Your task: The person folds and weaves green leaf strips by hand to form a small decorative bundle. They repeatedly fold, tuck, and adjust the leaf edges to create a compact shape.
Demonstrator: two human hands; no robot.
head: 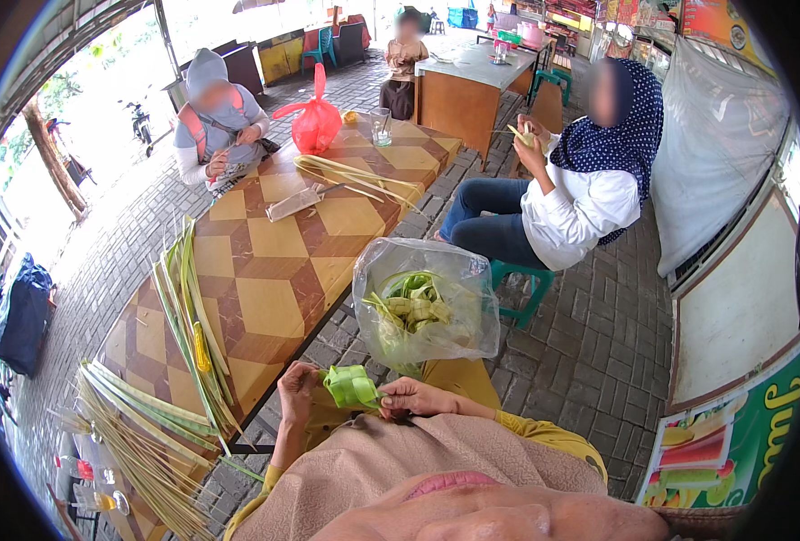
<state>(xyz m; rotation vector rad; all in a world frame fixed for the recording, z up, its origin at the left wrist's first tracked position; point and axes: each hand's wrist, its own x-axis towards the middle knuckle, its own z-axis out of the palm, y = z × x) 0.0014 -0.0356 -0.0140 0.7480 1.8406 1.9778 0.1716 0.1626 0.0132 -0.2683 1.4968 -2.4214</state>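
My left hand (pixel 298 391) pinches the left end of a green woven palm-leaf pouch (pixel 350 387), a ketupat casing, in front of my chest. On its other side, my right hand (pixel 413 397) grips the right end with thumb and fingers. Just beyond stands an open clear plastic bag (pixel 467 331) holding several woven pouches (pixel 417 304). To the left, long green leaf strips (pixel 190 291) lie on the patterned table (pixel 271 291), a yellow item (pixel 202 346) among them. Thin leaf ribs and more strips (pixel 143 433) lie nearer me at the table's end.
A knife (pixel 332 189), pale strips (pixel 352 172), a red plastic bag (pixel 315 125) and a glass (pixel 381 127) are on the far table. One person (pixel 217 128) sits across it; another (pixel 582 196) sits right on a green stool (pixel 521 297). A child (pixel 403 61) stands beyond.
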